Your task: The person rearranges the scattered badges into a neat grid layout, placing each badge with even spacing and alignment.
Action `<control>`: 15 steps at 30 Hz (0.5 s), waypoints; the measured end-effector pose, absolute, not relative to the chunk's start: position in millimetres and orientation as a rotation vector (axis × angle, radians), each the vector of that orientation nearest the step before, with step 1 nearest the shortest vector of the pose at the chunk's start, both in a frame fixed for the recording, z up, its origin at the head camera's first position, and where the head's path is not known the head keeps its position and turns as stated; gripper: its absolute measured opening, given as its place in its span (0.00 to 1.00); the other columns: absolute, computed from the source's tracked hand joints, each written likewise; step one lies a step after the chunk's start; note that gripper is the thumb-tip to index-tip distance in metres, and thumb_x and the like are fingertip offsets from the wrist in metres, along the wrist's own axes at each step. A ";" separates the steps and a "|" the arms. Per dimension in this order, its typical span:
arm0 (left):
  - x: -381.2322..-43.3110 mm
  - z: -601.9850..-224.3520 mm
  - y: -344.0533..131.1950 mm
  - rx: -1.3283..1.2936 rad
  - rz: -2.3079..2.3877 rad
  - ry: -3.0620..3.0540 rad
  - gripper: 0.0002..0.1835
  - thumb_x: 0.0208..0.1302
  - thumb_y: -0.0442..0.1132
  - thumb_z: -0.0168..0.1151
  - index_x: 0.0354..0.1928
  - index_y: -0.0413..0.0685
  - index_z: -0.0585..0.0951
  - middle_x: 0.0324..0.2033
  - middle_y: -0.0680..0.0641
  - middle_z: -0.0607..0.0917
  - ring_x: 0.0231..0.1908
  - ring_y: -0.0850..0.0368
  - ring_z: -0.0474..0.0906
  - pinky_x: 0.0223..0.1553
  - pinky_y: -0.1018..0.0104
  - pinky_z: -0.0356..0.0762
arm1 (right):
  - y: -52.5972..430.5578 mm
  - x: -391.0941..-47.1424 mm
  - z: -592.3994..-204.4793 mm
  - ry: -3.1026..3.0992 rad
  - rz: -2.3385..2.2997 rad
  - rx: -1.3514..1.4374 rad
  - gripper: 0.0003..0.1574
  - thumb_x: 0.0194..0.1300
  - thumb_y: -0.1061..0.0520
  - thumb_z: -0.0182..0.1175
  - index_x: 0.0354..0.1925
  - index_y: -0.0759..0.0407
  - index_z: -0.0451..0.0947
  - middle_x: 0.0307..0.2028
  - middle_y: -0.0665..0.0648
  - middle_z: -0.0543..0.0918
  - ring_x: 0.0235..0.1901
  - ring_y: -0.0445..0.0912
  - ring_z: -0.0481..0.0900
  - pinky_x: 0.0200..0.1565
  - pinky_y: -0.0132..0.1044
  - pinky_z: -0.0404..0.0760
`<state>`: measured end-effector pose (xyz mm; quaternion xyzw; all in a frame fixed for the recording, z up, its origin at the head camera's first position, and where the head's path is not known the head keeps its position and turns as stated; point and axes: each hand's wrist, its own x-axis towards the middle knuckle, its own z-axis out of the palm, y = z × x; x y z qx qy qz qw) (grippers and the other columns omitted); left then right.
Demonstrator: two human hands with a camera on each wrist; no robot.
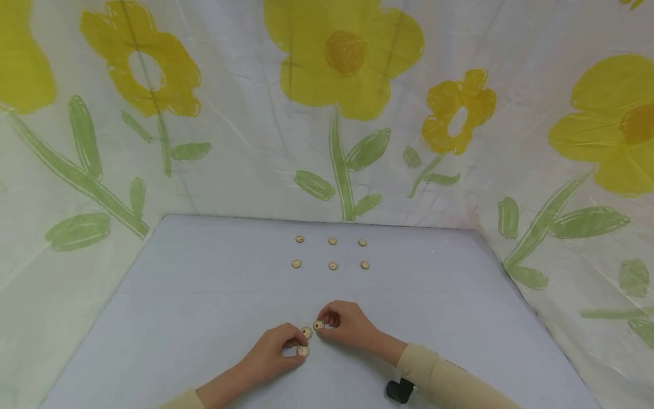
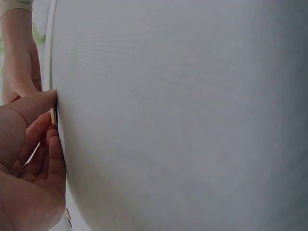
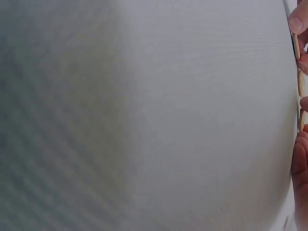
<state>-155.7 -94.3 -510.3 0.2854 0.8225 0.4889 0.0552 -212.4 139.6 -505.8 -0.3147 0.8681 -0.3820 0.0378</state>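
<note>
Between thumb and fingers, my left hand (image 1: 271, 352) pinches a small round wooden disc (image 1: 303, 351) with a faint mark on its face. Another disc (image 1: 319, 325), bearing a dark print, is pinched at its edges by my right hand (image 1: 349, 325). A third printed disc (image 1: 306, 332) lies on the table between the two hands, near the left fingertips. From the right wrist, the discs show edge-on in a row, the middle disc (image 3: 301, 83) between both hands' fingers. In the left wrist view, the left hand (image 2: 33, 159) partly covers its own disc.
Farther back on the pale table (image 1: 204, 295), several similar discs lie in two rows, one being the front middle disc (image 1: 333, 265). A black object (image 1: 399, 391) sits beside the right sleeve. A sheet (image 1: 245, 142) painted with yellow flowers rises behind and beside the table.
</note>
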 end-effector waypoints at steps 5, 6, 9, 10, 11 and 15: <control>-155.0 -509.3 -94.3 0.866 1.483 2.497 0.08 0.58 0.35 0.70 0.39 0.51 0.81 0.37 0.56 0.81 0.38 0.62 0.76 0.42 0.67 0.78 | 140.2 -213.2 -505.4 2.667 -1.180 -0.976 0.10 0.57 0.56 0.71 0.37 0.55 0.81 0.27 0.48 0.80 0.27 0.38 0.75 0.29 0.25 0.75; -155.1 -508.9 -94.3 0.863 1.481 2.494 0.08 0.58 0.35 0.70 0.39 0.51 0.81 0.37 0.56 0.81 0.38 0.62 0.76 0.42 0.67 0.78 | 140.1 -213.8 -505.1 2.669 -1.183 -0.972 0.10 0.57 0.56 0.71 0.37 0.54 0.82 0.27 0.48 0.80 0.27 0.38 0.75 0.29 0.26 0.75; -155.6 -508.0 -94.3 0.851 1.476 2.487 0.09 0.58 0.35 0.70 0.39 0.51 0.81 0.38 0.56 0.80 0.39 0.62 0.76 0.43 0.67 0.78 | 139.5 -216.7 -504.2 2.681 -1.181 -0.955 0.09 0.57 0.55 0.71 0.36 0.53 0.82 0.27 0.48 0.80 0.27 0.38 0.75 0.29 0.26 0.75; -155.7 -507.9 -94.4 0.847 1.475 2.485 0.09 0.58 0.35 0.70 0.39 0.51 0.81 0.38 0.56 0.80 0.39 0.62 0.76 0.43 0.68 0.78 | 139.1 -218.1 -503.9 2.687 -1.175 -0.950 0.09 0.57 0.55 0.71 0.36 0.53 0.82 0.27 0.47 0.80 0.27 0.37 0.75 0.29 0.26 0.75; -155.9 -507.9 -94.4 0.845 1.477 2.483 0.09 0.58 0.35 0.70 0.39 0.51 0.81 0.38 0.56 0.80 0.39 0.62 0.76 0.43 0.68 0.78 | 138.4 -219.5 -503.3 2.692 -1.171 -0.944 0.09 0.57 0.54 0.71 0.36 0.52 0.82 0.27 0.47 0.80 0.27 0.37 0.75 0.29 0.27 0.75; -155.9 -509.3 -94.8 0.872 1.494 2.488 0.09 0.57 0.34 0.70 0.38 0.50 0.81 0.37 0.55 0.81 0.38 0.62 0.76 0.42 0.68 0.78 | 134.2 -226.8 -499.5 2.699 -1.152 -0.935 0.09 0.57 0.54 0.71 0.36 0.51 0.81 0.27 0.47 0.80 0.27 0.37 0.75 0.29 0.28 0.75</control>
